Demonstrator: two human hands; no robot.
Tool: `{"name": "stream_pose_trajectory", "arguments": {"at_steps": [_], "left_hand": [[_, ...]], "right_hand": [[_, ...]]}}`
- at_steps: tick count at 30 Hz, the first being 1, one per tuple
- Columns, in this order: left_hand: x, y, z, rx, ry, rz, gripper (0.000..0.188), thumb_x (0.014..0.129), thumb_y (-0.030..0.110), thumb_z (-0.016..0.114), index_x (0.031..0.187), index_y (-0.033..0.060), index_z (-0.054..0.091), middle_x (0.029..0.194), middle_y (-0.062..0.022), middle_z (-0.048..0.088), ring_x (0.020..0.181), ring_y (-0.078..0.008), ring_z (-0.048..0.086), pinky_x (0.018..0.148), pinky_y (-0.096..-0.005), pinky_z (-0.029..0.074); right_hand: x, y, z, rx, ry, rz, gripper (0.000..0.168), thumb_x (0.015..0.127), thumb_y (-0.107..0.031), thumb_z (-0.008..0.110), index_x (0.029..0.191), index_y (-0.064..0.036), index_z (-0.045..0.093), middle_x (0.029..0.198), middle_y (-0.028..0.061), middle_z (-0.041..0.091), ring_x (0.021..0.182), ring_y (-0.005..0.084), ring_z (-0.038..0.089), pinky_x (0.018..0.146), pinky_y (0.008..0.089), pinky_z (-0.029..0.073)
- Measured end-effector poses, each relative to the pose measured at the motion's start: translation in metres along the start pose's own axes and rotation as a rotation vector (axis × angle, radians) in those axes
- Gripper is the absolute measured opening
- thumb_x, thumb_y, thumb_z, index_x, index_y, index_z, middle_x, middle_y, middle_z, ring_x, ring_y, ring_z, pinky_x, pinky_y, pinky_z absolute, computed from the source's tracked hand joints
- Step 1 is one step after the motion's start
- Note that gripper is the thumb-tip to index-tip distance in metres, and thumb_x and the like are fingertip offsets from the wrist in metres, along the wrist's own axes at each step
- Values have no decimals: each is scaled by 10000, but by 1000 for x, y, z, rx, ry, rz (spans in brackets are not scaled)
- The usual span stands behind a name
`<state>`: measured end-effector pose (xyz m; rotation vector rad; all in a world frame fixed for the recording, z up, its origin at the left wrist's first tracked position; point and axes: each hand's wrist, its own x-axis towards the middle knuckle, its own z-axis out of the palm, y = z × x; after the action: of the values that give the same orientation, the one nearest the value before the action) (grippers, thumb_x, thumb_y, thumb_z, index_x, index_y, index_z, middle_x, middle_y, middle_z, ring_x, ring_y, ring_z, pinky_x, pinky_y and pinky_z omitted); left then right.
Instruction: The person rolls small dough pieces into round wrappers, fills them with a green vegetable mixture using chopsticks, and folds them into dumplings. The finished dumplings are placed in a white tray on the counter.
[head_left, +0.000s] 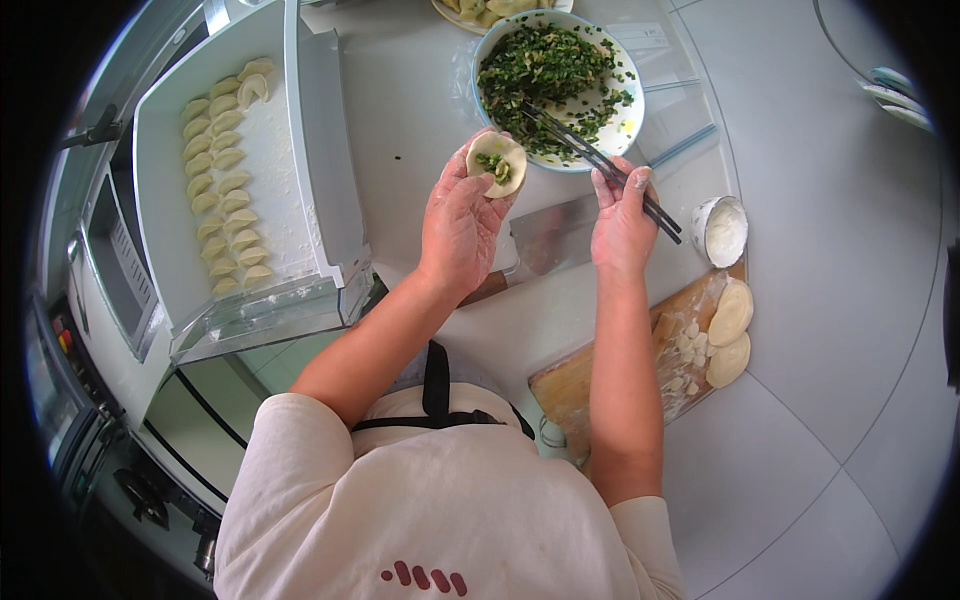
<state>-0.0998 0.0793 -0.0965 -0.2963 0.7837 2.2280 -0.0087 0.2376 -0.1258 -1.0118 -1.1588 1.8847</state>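
Note:
My left hand (466, 214) holds a round dumpling wrapper (510, 154) with a little green filling (493, 166) on it; my thumb lies over its near edge. In my right hand (624, 217) is a pair of dark chopsticks (585, 148), their tips in the chopped green filling (551, 64) of a white bowl with a blue rim (630, 124). The bowl stands just beyond both hands. A cleaver (555, 236) lies flat on the counter between my forearms.
Rows of folded dumplings (225, 161) sit in a floured white bin (296, 150) at left. At right are a small bowl of white powder (726, 231) and a wooden board (570, 382) with dough pieces (690, 345) and stacked wrappers (730, 315). Behind stands a plate (469, 24) of food.

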Motion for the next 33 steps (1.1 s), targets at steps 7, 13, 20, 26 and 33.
{"name": "stream_pose_trajectory", "arguments": {"at_steps": [7, 13, 20, 26, 33], "left_hand": [[0, 3, 4, -5, 16, 28, 505, 913, 14, 411, 1414, -19, 360, 1395, -153, 480, 1284, -257, 494, 1114, -389, 401], [1, 3, 4, 14, 34, 65, 486, 928, 26, 389, 1411, -18, 362, 1387, -155, 482, 1284, -254, 494, 1117, -387, 397], [2, 4, 5, -5, 5, 85, 465, 980, 116, 396, 1419, -28, 347, 1386, -152, 481, 1277, -250, 496, 1115, -378, 398], [7, 0, 16, -60, -6, 30, 458, 1021, 248, 417, 1401, -7, 396, 1354, -124, 507, 1224, -222, 527, 1048, -361, 449], [2, 4, 26, -30, -70, -25, 472, 1046, 262, 348, 1413, -33, 365, 1407, -175, 464, 1271, -261, 499, 1107, -394, 418]], "right_hand": [[-3, 3, 5, 72, 71, 66, 372, 989, -319, 564, 1058, 47, 557, 1067, 136, 626, 925, 209, 646, 848, 333, 587], [-8, 5, 3, 200, 89, 183, 391, 959, -358, 598, 1035, 25, 575, 1020, 104, 623, 939, 182, 623, 853, 304, 574], [-15, -5, -10, 284, 25, 129, 441, 952, -408, 584, 1031, 26, 581, 1001, 106, 634, 935, 180, 620, 859, 302, 562], [-35, -42, -28, 21, -145, -141, 414, 981, -389, 555, 1038, 20, 587, 1038, 162, 636, 916, 221, 641, 821, 342, 578], [-51, -84, -27, -456, -356, -624, 450, 948, -406, 610, 918, 42, 654, 984, 192, 646, 894, 297, 650, 747, 385, 596]]}}
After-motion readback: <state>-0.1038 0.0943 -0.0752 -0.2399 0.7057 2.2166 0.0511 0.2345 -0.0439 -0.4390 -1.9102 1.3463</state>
